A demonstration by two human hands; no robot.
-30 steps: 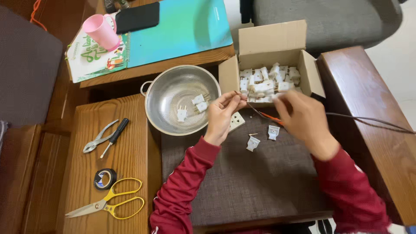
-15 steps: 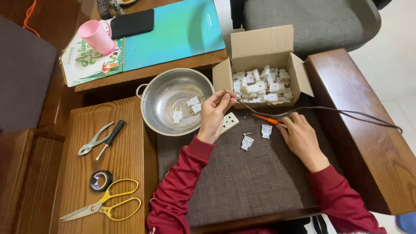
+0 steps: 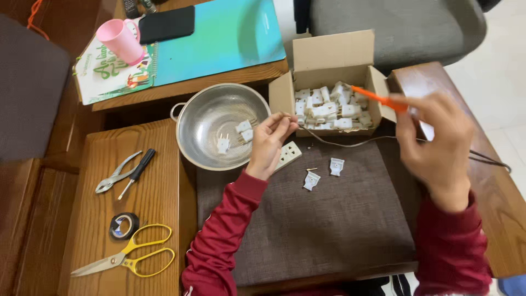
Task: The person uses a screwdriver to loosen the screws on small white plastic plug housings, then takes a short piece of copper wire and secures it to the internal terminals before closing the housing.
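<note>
My left hand (image 3: 269, 143) pinches the end of a thin dark cable (image 3: 350, 144) beside the metal colander (image 3: 205, 118), which holds three small white plugs (image 3: 235, 134). My right hand (image 3: 438, 142) is raised over the right armrest and grips an orange-handled screwdriver (image 3: 378, 98) that points toward the open cardboard box (image 3: 329, 74) filled with several white plug parts. A white socket strip (image 3: 289, 155) lies just under my left hand. Two white plug halves (image 3: 323, 172) rest on the grey cushion (image 3: 329, 219).
On the wooden side table (image 3: 98, 219) lie pliers (image 3: 112, 176), a black screwdriver (image 3: 138, 171), a roll of black tape (image 3: 123, 225) and yellow scissors (image 3: 129, 259). A pink cup (image 3: 119, 39), a phone (image 3: 167, 23) and a teal mat sit on the far table. A grey chair (image 3: 394, 27) stands behind.
My right hand has lifted off the cushion and moved up and right with the orange screwdriver. My left hand stays beside the colander, still pinching the cable end.
</note>
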